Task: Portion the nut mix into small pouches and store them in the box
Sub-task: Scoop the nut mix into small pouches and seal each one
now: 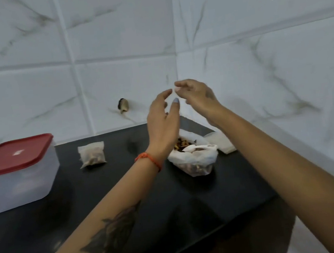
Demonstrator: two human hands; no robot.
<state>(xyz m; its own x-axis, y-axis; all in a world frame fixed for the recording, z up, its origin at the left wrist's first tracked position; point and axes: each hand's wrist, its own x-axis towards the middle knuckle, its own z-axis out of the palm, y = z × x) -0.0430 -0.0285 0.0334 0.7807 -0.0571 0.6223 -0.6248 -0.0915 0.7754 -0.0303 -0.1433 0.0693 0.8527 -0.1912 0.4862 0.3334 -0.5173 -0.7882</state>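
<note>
Both hands raised above open nut mix bag (193, 158) near counter (128, 202) back-right corner: left hand (164, 119) fingers relaxed, right hand (196, 94) loosely curled, fingertips nearly meeting. Filled pouch (91, 154) mid-back; red-lidded box (16, 173) at left edge, lid on.

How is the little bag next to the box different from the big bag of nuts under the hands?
The small pouch looks closed and lies flat; the big nut bag gapes open with a white scoop inside. The small pouch holds far less than the big nut bag. Both are see-through plastic on the black counter.
</note>
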